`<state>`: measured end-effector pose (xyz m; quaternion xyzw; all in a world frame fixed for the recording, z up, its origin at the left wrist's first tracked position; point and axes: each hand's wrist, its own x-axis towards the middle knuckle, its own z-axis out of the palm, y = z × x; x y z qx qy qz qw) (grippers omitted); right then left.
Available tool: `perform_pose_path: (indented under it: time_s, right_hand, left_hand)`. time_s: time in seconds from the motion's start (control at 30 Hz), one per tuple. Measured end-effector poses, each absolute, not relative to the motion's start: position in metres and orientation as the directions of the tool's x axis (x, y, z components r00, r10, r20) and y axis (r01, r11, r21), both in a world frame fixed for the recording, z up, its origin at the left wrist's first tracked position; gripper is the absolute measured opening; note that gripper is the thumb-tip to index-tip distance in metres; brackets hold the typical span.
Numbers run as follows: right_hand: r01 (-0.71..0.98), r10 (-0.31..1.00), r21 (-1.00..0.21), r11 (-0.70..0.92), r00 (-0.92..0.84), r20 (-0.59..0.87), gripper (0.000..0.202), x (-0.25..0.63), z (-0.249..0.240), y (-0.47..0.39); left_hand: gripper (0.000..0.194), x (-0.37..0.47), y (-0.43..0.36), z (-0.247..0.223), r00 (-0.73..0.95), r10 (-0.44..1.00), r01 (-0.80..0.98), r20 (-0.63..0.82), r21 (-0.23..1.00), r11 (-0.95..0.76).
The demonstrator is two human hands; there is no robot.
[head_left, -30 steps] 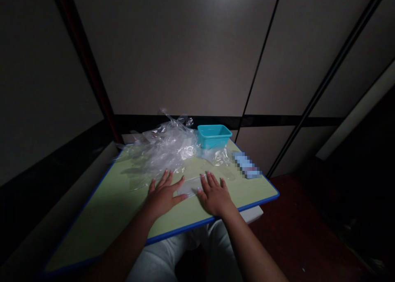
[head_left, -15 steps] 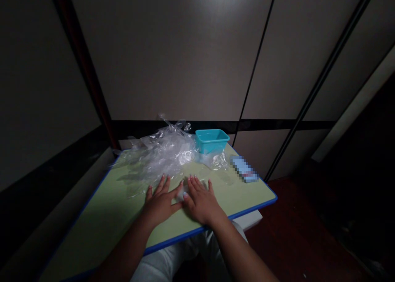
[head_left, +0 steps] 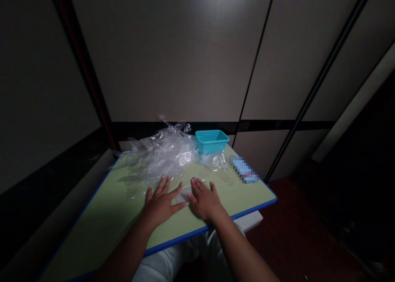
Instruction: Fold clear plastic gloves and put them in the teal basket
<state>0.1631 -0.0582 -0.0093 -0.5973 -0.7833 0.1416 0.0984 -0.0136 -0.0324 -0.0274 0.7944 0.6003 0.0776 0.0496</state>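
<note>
Both hands lie on the pale green table [head_left: 123,210] near its front edge. My left hand [head_left: 160,203] is flat with its fingers spread. My right hand [head_left: 205,199] rests palm down to the right of it, its thumb stretched toward my left hand. Between them lies a small, whitish, see-through piece [head_left: 182,195], touched at its edges by both hands and partly covered. Just beyond my fingers is a loose heap of clear plastic bags [head_left: 166,150].
A turquoise basket [head_left: 211,143] stands at the back of the table, with crumpled clear plastic [head_left: 217,161] in front. A blurred light blue flat object [head_left: 243,169] lies at the right. Dark-framed panels rise behind the table.
My right hand has slid slightly to the right, and the gap between the hands is wider. More of the whitish piece shows. My left hand has hardly moved.
</note>
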Motion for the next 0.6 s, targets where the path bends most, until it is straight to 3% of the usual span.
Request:
perform_pose_path:
  time_s: [0.43, 0.6]
  right_hand:
    - [0.949, 0.994, -0.295, 0.109, -0.113, 0.005, 0.063, 0.176, -0.014, -0.054]
    - [0.944, 0.986, -0.283, 0.167, -0.155, 0.066, 0.059, 0.176, -0.009, -0.067]
  left_hand:
    - [0.063, -0.014, -0.032, -0.030, 0.279, 0.957, 0.947, 0.079, 0.143, -0.288]
    - [0.054, -0.015, -0.034, -0.027, 0.274, 0.954, 0.944, 0.122, 0.153, -0.291]
